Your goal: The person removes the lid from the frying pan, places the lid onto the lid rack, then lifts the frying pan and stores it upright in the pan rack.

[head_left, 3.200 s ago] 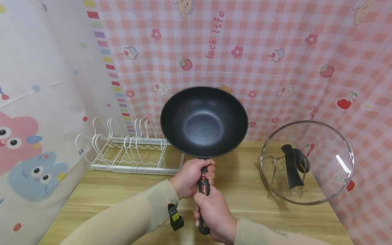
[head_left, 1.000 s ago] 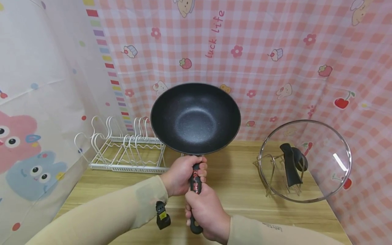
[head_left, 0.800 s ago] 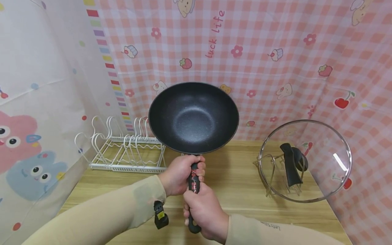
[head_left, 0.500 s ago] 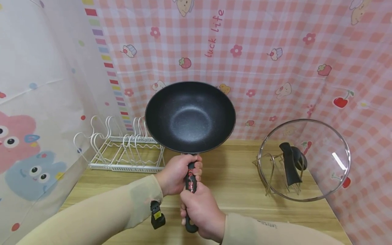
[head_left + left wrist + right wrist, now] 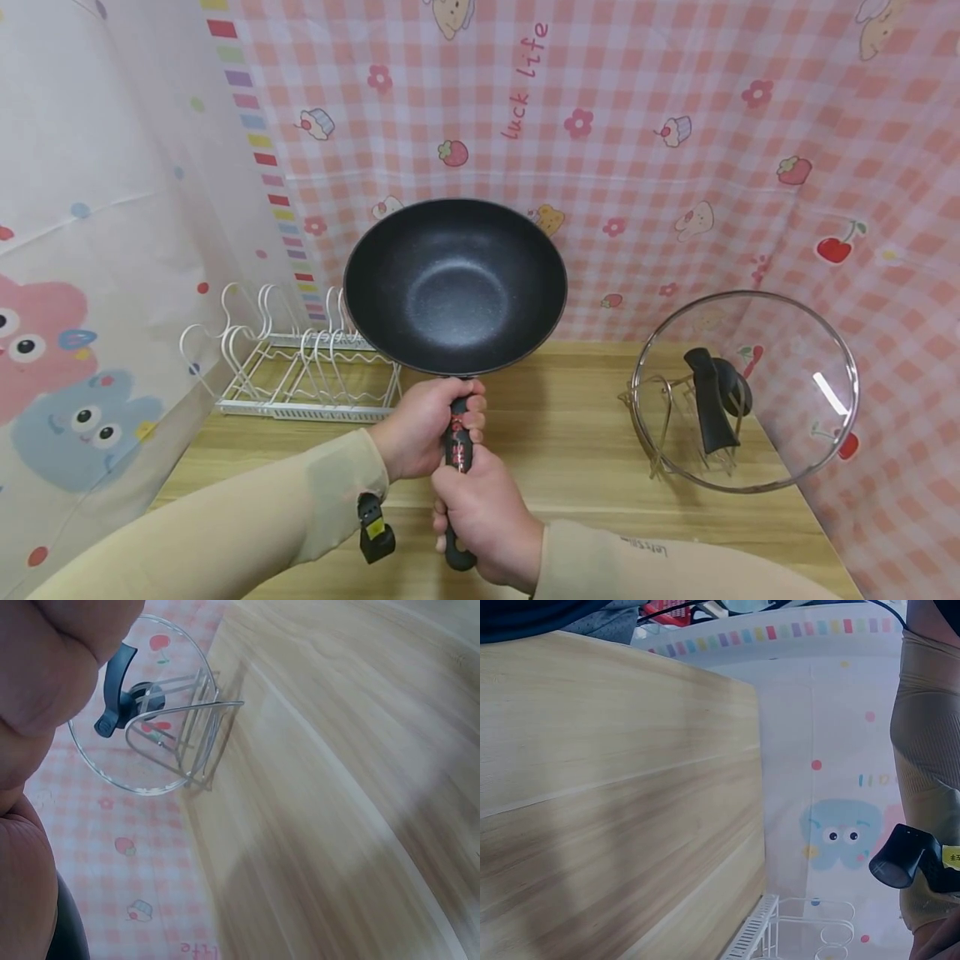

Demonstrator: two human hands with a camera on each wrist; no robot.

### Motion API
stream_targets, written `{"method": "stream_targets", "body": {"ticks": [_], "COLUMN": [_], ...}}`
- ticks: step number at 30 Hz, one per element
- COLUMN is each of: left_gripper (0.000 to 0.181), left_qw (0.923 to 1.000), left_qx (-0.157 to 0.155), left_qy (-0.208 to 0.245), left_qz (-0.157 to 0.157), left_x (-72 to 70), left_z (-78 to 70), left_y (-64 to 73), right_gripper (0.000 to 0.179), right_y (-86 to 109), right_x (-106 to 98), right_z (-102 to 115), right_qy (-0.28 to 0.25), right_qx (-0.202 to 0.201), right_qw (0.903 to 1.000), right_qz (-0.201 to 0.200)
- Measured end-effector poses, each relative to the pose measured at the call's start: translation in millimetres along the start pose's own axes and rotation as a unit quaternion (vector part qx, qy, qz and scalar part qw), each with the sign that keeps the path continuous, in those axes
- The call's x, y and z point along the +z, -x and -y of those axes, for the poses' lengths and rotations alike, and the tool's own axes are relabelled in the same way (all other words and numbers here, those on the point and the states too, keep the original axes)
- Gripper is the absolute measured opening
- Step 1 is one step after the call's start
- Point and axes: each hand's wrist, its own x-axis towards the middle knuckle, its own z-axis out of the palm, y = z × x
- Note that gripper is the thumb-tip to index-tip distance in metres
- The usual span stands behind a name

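A black wok [image 5: 457,287] is held up over the wooden table, its inside tilted toward me in the head view. My left hand [image 5: 423,425] grips the upper part of its handle [image 5: 457,442], just below the bowl. Lower down, my right hand [image 5: 491,517] wraps round the same handle, and the handle's looped end shows beneath it. In the left wrist view the curled fingers [image 5: 45,697] of my left hand fill the left side, with a dark strip of the wok [image 5: 66,922] below them. The right wrist view shows the left sleeve [image 5: 930,742] and its wrist camera [image 5: 900,855].
A white wire rack [image 5: 315,412] stands at the back left, partly behind the wok. On the right, a glass lid [image 5: 795,367] with a black handle leans upright in a small metal stand [image 5: 660,417]. Patterned cloth [image 5: 637,208] hangs behind and beside the table [image 5: 600,492].
Both hands, still gripping the handle, have carried the wok steadily leftward. It now overlaps more of the white rack's right end. The lid and its stand stay in place.
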Motion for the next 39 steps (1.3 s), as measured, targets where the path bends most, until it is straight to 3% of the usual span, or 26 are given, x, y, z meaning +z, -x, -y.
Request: {"method": "stream_targets", "body": {"ticks": [13, 39], "left_gripper": [0.014, 0.015], "left_qw": [1.0000, 0.9999], "left_qx": [0.000, 0.006], "left_qy": [0.001, -0.001], "left_qz": [-0.003, -0.012], "left_x": [-6.6, -20.7], "left_z": [-3.4, -4.2], "left_y": [4.1, 10.2], "right_gripper": [0.023, 0.012], "right_y": [-2.3, -8.9], "right_x": [7.1, 16.5], "right_z": [1.0, -3.1], "right_qy": [-0.006, 0.001], "right_qx": [0.007, 0.017], "right_qw": [0.9999, 0.9996], "right_qz": [0.005, 0.021]}}
